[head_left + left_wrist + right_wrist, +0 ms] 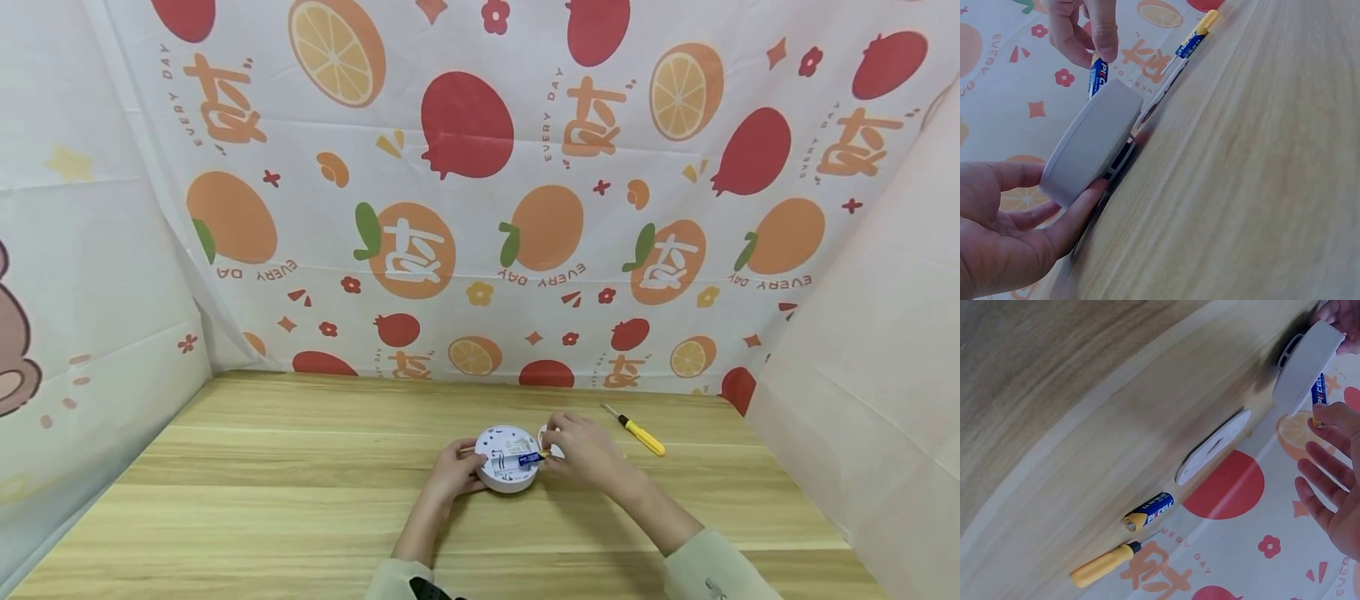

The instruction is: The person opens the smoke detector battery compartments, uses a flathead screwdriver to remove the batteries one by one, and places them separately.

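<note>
Battery [530, 458] in right hand [587, 450], round white device [1092, 140] in left hand [452, 470].

place: curtained tabletop workspace | wood-grain table [262, 492] | fruit-print cloth backdrop [480, 187] | pale side sheets [855, 350]

A yellow-handled screwdriver [636, 430] lies on the wood-grained bench [247, 500]. Behind hangs a white cloth [480, 192] printed with oranges and red fruit; paler sheets [847, 350] hang down both sides.
</note>
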A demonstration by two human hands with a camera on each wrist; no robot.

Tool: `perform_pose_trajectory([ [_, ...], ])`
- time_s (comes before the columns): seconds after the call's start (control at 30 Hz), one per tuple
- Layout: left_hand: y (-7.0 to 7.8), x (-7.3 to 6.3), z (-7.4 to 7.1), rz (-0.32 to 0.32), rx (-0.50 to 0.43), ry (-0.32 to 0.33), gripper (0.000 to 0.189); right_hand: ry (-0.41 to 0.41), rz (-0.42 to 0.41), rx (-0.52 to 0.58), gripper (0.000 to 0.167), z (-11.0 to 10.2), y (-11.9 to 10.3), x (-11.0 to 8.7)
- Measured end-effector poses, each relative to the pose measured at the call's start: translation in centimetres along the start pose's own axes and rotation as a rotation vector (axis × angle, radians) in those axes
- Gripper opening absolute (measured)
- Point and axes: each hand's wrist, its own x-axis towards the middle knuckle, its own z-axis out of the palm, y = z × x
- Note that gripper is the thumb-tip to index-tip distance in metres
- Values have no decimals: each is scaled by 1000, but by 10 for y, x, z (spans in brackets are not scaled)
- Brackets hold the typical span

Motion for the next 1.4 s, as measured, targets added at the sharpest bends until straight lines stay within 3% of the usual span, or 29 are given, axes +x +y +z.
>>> perform_pose_trajectory([
  [0.13,1,0,0,7,-1,-2,44,7,5,9,11,0,0,-1],
  [0.47,-1,1,1,-4,-2,2,43,128,22,67,10,1,4,-2],
  [0.73,-1,0,1,-1,-3,2,43,185,50,51,10,-2,10,-3],
  [1.17,-1,0,-1,-3,1,3,43,220,85,36,11,-3,18,-9],
  [1.4,0,-1,-1,-9,3,-1,42,195,153,27,11,-1,25,-14],
])
